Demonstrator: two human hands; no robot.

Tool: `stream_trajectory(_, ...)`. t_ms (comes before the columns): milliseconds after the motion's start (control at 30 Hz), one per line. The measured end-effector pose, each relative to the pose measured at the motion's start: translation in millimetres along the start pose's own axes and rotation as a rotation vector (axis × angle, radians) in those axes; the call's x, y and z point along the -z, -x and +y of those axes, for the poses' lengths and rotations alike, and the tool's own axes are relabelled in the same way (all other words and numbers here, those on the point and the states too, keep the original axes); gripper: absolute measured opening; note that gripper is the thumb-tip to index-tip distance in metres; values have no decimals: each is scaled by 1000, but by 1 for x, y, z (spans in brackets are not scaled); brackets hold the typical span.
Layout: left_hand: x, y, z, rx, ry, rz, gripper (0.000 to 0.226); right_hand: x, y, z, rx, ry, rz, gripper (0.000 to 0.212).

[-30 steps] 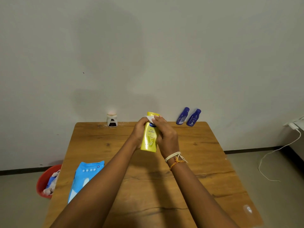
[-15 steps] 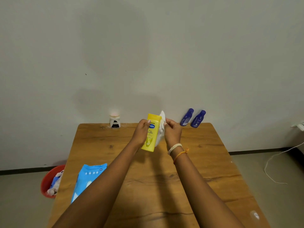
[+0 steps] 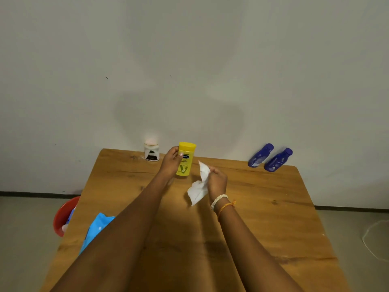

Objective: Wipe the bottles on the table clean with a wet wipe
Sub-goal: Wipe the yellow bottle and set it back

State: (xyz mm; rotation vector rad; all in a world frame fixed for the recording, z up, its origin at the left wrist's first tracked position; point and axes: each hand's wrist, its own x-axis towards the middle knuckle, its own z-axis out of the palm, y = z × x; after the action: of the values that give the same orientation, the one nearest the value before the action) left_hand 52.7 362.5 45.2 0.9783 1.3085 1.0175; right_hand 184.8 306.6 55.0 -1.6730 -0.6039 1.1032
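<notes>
My left hand (image 3: 171, 162) grips a yellow lotion bottle (image 3: 185, 160), held cap up over the far middle of the wooden table (image 3: 263, 207). My right hand (image 3: 217, 182) pinches a crumpled white wet wipe (image 3: 200, 187) that hangs down, a short way right of the bottle and apart from it. Two dark blue bottles (image 3: 260, 155) (image 3: 277, 160) lean at the far right edge of the table by the wall. A small white jar (image 3: 151, 151) stands at the far edge, left of the yellow bottle.
A light blue pack of wet wipes (image 3: 95, 230) lies at the table's left edge, partly hidden by my left forearm. A red bin (image 3: 63, 216) with used wipes sits on the floor to the left. A white cable (image 3: 372, 241) lies on the floor at right.
My right hand has pulled the wipe off the yellow bottle and moved down and right. My left hand has carried the bottle further back and stood it more upright.
</notes>
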Motion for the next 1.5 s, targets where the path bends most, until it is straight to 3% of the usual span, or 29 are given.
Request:
stream_trajectory(133,1,-31,-8,-40,-14,29,27,-27,-35,12,-43,212,-172,18)
stream_trajectory(267,-3,-56,-15,-94,-87,77,30,-54,-65,20,58,473,-241,46)
stream_trajectory(433,2,-74,-29,-128,-148,101,30,-77,-89,28,137,612,-297,46)
stream_trajectory(800,12,-81,-49,-85,-152,173,31,-102,-109,43,318,650,-263,21)
stream_trajectory(1100,5,-60,-55,-36,-137,234,40,-109,-108,42,327,639,-260,20)
stream_trajectory(1500,6,-57,-63,76,-180,162,59,-108,-112,47,311,693,-297,23)
